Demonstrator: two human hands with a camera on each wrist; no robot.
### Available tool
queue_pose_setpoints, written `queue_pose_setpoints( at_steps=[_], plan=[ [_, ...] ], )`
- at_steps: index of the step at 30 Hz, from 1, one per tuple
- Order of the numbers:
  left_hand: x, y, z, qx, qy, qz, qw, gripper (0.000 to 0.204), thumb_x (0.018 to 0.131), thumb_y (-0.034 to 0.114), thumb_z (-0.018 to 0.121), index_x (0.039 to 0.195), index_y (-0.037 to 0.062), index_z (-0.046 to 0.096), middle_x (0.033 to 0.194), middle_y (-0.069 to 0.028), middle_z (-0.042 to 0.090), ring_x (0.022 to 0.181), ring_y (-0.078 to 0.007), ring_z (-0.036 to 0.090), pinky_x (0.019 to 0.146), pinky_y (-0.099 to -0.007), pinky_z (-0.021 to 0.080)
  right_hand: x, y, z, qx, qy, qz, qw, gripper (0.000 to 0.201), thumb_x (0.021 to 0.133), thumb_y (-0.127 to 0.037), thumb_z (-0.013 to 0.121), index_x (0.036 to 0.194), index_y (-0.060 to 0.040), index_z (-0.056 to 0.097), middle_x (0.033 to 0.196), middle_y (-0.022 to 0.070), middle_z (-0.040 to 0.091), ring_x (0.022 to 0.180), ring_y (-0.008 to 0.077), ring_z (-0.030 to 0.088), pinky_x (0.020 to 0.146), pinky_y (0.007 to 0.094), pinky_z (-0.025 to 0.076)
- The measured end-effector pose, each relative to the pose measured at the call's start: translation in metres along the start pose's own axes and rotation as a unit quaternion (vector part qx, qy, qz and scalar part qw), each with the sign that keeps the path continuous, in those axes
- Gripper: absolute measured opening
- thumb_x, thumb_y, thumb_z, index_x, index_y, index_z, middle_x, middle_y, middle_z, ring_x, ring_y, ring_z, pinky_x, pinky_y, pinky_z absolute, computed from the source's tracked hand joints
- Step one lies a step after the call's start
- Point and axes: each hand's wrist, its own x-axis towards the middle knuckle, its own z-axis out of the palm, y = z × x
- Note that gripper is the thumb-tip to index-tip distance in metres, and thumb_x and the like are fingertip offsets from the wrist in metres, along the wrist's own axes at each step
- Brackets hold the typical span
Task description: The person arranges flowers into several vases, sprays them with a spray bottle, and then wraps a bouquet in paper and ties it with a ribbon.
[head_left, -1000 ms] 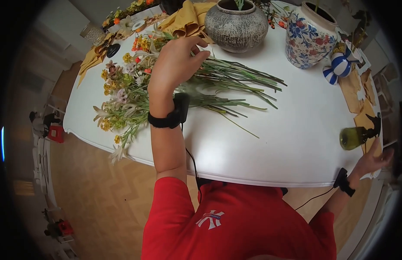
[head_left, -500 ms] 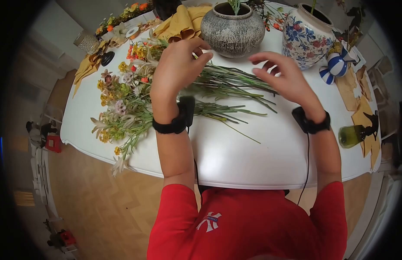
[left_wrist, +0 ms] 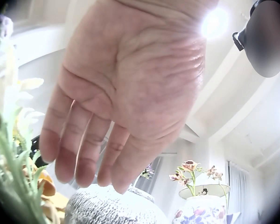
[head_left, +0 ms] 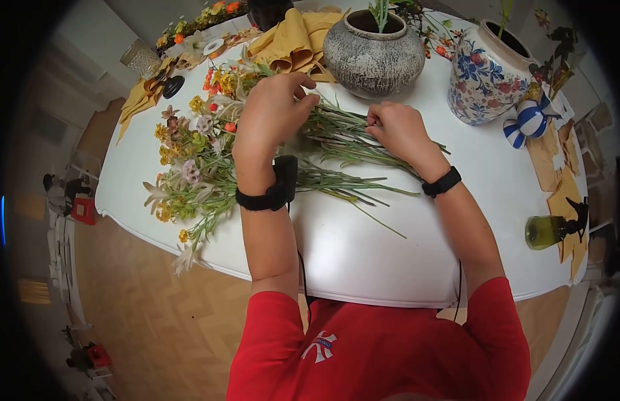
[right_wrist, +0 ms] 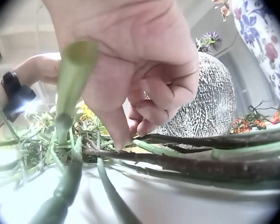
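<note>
My left hand point(head_left: 271, 110) hovers over the flower heads point(head_left: 193, 134) and the upper part of the stems, thumb apart from the fingers; in the left wrist view the palm point(left_wrist: 126, 79) is bare and holds nothing. With curled fingers my right hand point(head_left: 402, 132) is at the far row of green stems point(head_left: 347, 130), right of the left hand. The right wrist view has that hand point(right_wrist: 130, 65) pinching at a stem among dark woody stems point(right_wrist: 200, 163), thumb and fingertips close together; the exact contact is partly hidden.
A grey textured vase point(head_left: 373, 60) stands behind the stems, a floral vase point(head_left: 487, 77) to its right. Further right are a blue-and-white striped ornament point(head_left: 531, 119) and a green spray bottle point(head_left: 543, 232). Yellow cloth point(head_left: 290, 40) lies at the back.
My right hand has come from the table's right edge, by the spray bottle, leftward to the stems, and its fingers have closed there. The left hand has stayed nearly in place.
</note>
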Motion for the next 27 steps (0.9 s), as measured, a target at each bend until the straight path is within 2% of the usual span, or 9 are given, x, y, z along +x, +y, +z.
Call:
queue_pose_setpoints(
  at_steps=[3,6,9,12,15,18,22,24,27],
  plan=[
    [0.001,-0.005,0.003,0.022,-0.01,-0.031,0.999,0.033,0.086,0.019,0.077,0.114,0.0012,0.074,0.092,-0.0158,0.075,0.085,-0.0288,0.073,0.078,-0.04,0.056,0.0,0.001,0.005,-0.009,0.005,0.006,1.0,0.018,0.082,-0.019,0.079,0.092,-0.0077,0.069,0.086,0.012,0.072,0.083,0.0335,0.071,0.074,0.0463,0.054],
    [0.004,-0.018,0.015,0.062,-0.022,-0.016,0.998,0.036,0.084,0.018,0.078,0.116,0.0023,0.074,0.097,-0.0183,0.075,0.092,-0.033,0.072,0.083,-0.0427,0.055,0.0,0.004,0.011,-0.011,0.024,0.002,1.0,0.018,0.084,-0.02,0.079,0.094,-0.0086,0.069,0.086,0.0106,0.071,0.083,0.0328,0.07,0.072,0.0458,0.054],
    [0.005,-0.023,0.024,0.07,-0.052,-0.042,0.995,0.038,0.082,0.016,0.079,0.117,0.0035,0.074,0.102,-0.0205,0.074,0.097,-0.036,0.071,0.089,-0.0449,0.055,0.0,0.006,0.014,-0.021,0.043,-0.013,0.999,0.017,0.085,-0.02,0.078,0.095,-0.009,0.069,0.089,0.0103,0.07,0.083,0.0332,0.07,0.073,0.0459,0.054],
    [0.005,-0.028,0.035,0.081,-0.045,-0.002,0.996,0.04,0.077,0.015,0.081,0.116,0.0062,0.076,0.107,-0.0189,0.071,0.105,-0.0371,0.067,0.095,-0.0451,0.053,-0.002,0.008,0.016,-0.033,0.06,-0.037,0.997,0.015,0.085,-0.016,0.077,0.094,-0.0078,0.069,0.09,0.0116,0.069,0.083,0.0337,0.07,0.073,0.0458,0.055],
    [0.002,-0.022,0.044,0.168,-0.014,-0.004,0.986,0.041,0.073,0.014,0.082,0.114,0.0106,0.078,0.112,-0.0165,0.066,0.113,-0.0379,0.06,0.101,-0.0445,0.051,-0.002,0.008,0.018,-0.049,0.06,-0.051,0.996,0.012,0.084,-0.011,0.074,0.094,-0.0066,0.069,0.088,0.012,0.068,0.084,0.0337,0.071,0.073,0.0449,0.056],
    [0.002,-0.016,0.046,0.217,-0.031,-0.028,0.975,0.038,0.07,0.014,0.082,0.108,0.016,0.081,0.115,-0.0145,0.062,0.118,-0.0371,0.055,0.102,-0.0434,0.05,-0.002,0.008,0.019,-0.06,0.081,-0.077,0.992,0.012,0.083,-0.008,0.07,0.095,-0.0057,0.068,0.088,0.0122,0.068,0.083,0.0342,0.071,0.072,0.0444,0.056],
    [0.0,-0.02,0.037,0.243,0.01,-0.03,0.97,0.029,0.069,0.013,0.081,0.097,0.0182,0.083,0.106,-0.0152,0.065,0.109,-0.0374,0.06,0.097,-0.0432,0.052,0.0,0.009,0.017,-0.053,0.132,-0.1,0.985,0.014,0.083,-0.006,0.069,0.096,-0.0054,0.067,0.087,0.0133,0.068,0.08,0.0345,0.07,0.071,0.0451,0.056],
    [-0.002,-0.023,0.032,0.241,0.021,-0.032,0.97,0.023,0.069,0.014,0.08,0.092,0.0182,0.083,0.1,-0.0153,0.066,0.103,-0.0383,0.061,0.094,-0.0433,0.052,-0.001,0.008,0.013,-0.03,0.112,-0.075,0.99,0.013,0.085,-0.006,0.067,0.098,-0.0053,0.067,0.089,0.0146,0.069,0.08,0.0352,0.07,0.072,0.0457,0.055],
    [-0.005,-0.03,0.026,0.227,0.022,-0.058,0.972,0.028,0.069,0.012,0.081,0.096,0.0172,0.081,0.092,-0.015,0.066,0.096,-0.0397,0.063,0.091,-0.0436,0.053,0.0,0.005,0.006,0.049,0.121,-0.058,0.99,0.01,0.091,-0.008,0.065,0.101,-0.0048,0.066,0.092,0.0161,0.071,0.083,0.0367,0.069,0.072,0.0468,0.054]
  ],
)
